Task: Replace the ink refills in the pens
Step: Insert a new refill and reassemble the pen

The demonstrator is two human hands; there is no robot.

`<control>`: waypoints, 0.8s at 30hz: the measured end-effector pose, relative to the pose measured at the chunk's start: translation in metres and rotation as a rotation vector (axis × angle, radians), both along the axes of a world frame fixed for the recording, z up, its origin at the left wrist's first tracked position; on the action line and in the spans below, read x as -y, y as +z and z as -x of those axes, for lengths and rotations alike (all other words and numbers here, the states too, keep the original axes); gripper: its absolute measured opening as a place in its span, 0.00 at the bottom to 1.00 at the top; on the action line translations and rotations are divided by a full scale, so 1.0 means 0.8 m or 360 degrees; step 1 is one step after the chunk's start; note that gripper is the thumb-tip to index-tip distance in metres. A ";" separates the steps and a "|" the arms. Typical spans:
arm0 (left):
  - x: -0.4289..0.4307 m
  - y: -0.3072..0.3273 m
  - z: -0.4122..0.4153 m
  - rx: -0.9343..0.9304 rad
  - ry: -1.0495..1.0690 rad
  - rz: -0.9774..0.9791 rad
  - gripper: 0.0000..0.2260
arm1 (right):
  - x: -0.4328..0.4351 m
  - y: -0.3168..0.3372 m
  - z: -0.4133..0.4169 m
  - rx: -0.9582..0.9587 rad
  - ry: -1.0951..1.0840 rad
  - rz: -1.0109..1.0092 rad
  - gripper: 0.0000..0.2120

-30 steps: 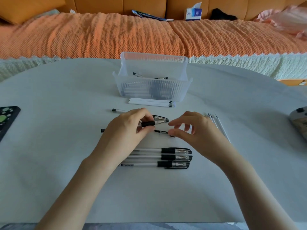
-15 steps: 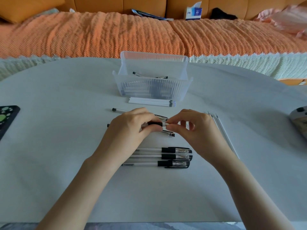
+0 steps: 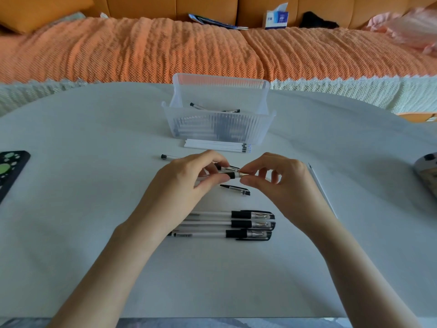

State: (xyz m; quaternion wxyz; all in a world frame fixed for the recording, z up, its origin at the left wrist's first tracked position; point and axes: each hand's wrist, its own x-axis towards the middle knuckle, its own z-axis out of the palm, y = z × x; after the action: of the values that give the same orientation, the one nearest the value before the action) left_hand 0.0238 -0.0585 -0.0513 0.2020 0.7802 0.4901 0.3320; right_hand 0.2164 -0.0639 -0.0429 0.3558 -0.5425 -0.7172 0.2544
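Observation:
My left hand grips a clear pen with a black grip just above the table's middle. My right hand pinches the pen's metal tip end between thumb and forefinger. A black pen cap lies on the table just below the hands. Behind my left hand another pen lies partly hidden. Three capped pens lie side by side nearer to me. A bundle of white refills rests in front of the clear plastic basket, which holds several more pens. Thin refills lie to the right of my right hand.
A black case with green dots sits at the table's left edge. A grey device is at the right edge. Behind the white table runs an orange couch with a tissue box.
My right hand has moved left to the pen held by my left hand and now pinches its tip. The cap lies on the table below them.

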 end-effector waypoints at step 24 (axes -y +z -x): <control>-0.001 0.002 0.005 -0.0025 0.0037 0.0081 0.02 | 0.001 0.002 -0.001 0.0003 -0.0038 0.0018 0.03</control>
State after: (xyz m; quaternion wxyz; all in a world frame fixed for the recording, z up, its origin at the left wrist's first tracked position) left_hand 0.0200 -0.0574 -0.0493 0.2138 0.7717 0.5091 0.3156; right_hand 0.2171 -0.0644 -0.0411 0.3551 -0.5532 -0.7096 0.2535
